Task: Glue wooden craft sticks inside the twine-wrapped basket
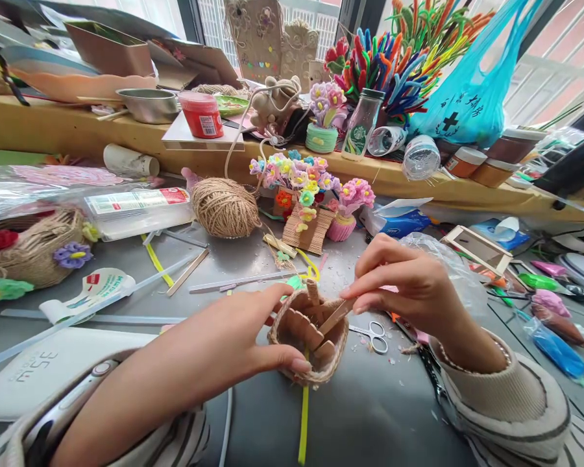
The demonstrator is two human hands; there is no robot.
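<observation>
Grey table (379,415): carries the twine-wrapped basket (305,327), which sits near its front middle.
Left hand (224,344): left of the basket, fingers curled over the far rim and thumb pressed on the near wall. It hides the left wall.
Right hand (409,285): right of the basket, fingertips pinching a wooden stick (337,314).
Twine ball (225,207): behind the basket, well apart.
Scissors (376,336): just right of the basket, blades partly hidden.
Wooden stick: leans into the basket, lower end unseen.

Both hands meet at centre, left hand (233,340) cupped with curled fingers, right hand (409,285) pinching fingertips together.
</observation>
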